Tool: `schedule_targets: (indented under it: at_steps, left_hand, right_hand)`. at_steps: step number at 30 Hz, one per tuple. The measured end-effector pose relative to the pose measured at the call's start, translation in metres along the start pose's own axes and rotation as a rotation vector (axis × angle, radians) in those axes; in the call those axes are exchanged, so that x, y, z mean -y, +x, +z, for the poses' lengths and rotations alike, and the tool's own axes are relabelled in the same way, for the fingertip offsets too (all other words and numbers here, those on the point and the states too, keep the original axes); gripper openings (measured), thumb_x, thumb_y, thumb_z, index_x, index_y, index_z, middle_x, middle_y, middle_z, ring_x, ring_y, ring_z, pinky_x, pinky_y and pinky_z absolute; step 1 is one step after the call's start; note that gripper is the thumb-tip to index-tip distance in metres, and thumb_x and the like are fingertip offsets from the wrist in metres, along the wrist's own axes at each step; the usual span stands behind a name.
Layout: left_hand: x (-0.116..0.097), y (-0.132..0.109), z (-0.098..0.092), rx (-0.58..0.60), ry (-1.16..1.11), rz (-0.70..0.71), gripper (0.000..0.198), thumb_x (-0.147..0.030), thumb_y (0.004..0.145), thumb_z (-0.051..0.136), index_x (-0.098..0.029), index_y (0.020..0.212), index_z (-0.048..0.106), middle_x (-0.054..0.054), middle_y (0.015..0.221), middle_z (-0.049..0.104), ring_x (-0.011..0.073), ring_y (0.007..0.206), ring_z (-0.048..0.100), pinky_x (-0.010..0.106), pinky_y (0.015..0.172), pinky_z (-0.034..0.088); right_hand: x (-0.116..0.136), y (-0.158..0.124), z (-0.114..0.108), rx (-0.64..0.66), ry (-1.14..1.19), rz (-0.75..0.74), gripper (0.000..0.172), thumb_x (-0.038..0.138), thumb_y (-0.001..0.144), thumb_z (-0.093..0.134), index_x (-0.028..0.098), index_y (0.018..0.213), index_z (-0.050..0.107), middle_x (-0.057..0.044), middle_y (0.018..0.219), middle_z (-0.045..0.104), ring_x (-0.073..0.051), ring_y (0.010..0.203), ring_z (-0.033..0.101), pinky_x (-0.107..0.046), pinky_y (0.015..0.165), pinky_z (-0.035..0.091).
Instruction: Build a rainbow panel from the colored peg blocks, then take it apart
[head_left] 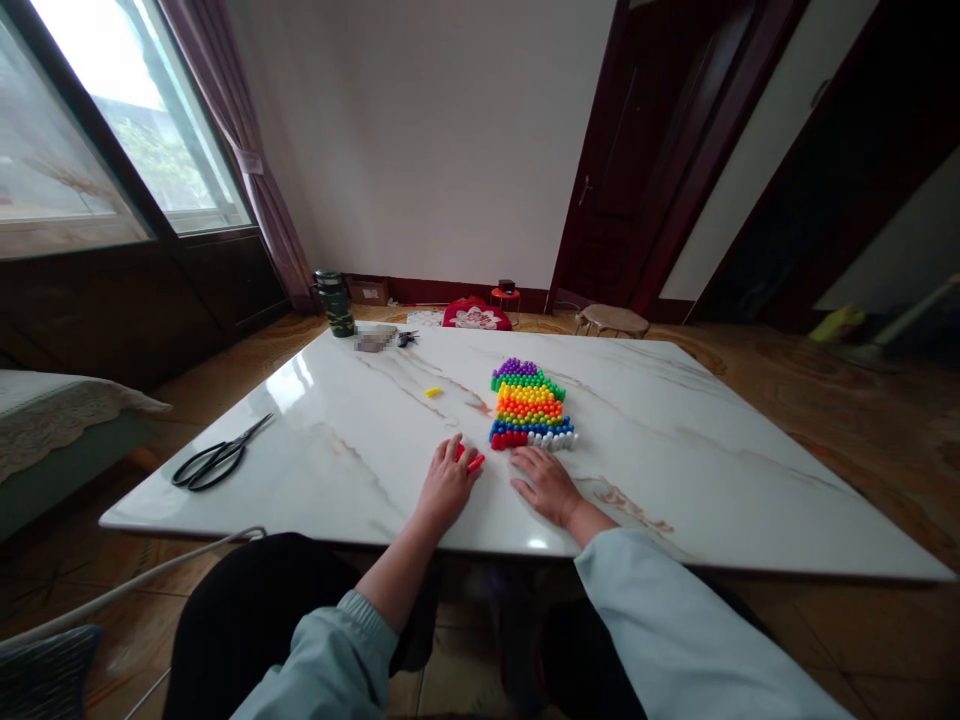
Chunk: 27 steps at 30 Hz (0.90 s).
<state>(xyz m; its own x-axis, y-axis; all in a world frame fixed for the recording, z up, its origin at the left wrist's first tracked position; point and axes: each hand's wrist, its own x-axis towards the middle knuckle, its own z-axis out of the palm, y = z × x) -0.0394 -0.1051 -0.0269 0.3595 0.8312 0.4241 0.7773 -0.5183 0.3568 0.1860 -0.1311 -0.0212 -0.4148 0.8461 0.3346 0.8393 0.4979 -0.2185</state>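
A rainbow block of small round pegs (529, 405) lies on the white marble table (675, 460), in rows from purple at the far end to red and white at the near end. My right hand (545, 483) rests flat on the table just in front of it, fingers spread and empty. My left hand (448, 483) lies beside it, fingers curled over a red piece (475, 462) that pokes out at its fingertips. A lone yellow peg (433, 392) lies further back to the left.
Black scissors (214, 461) lie near the table's left edge. A dark green flask (334, 302), keys (406, 338) and a blurred item stand at the far left corner. A white cable (150, 570) hangs off the near left edge. Stools and a red bag sit on the floor beyond.
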Motion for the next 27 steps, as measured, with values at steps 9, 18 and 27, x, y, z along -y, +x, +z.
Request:
schedule_targets:
  at_steps: [9,18,27]
  left_hand:
    - [-0.001,0.0,0.003,0.062,0.003,0.066,0.02,-0.034,0.083,0.064,-0.023,0.099,0.06,0.006,0.109,0.055,0.0213,0.102,0.05,0.036,0.088,0.046]
    - [-0.005,0.001,-0.004,0.113,0.007,0.033,0.022,-0.015,0.083,0.053,-0.022,0.104,0.057,0.006,0.101,0.06,0.0187,0.095,0.055,0.029,0.083,0.046]
    - [-0.007,-0.002,-0.005,0.181,0.076,-0.039,0.01,-0.025,0.089,0.049,-0.022,0.09,0.058,0.004,0.091,0.062,0.0185,0.085,0.062,0.027,0.07,0.042]
  right_hand:
    - [0.019,0.031,-0.032,0.258,-0.051,0.059,0.027,0.02,0.076,0.068,0.018,0.103,0.064,-0.009,0.102,0.066,-0.023,0.095,0.063,-0.036,0.083,0.049]
    - [0.065,0.062,-0.011,0.123,0.352,0.211,0.038,0.016,0.064,0.071,0.016,0.101,0.059,-0.006,0.087,0.07,-0.019,0.08,0.066,-0.026,0.07,0.047]
    - [0.065,0.061,-0.035,0.174,0.107,0.189,0.024,0.042,0.075,0.068,0.021,0.085,0.067,-0.004,0.077,0.071,-0.02,0.076,0.065,-0.026,0.064,0.041]
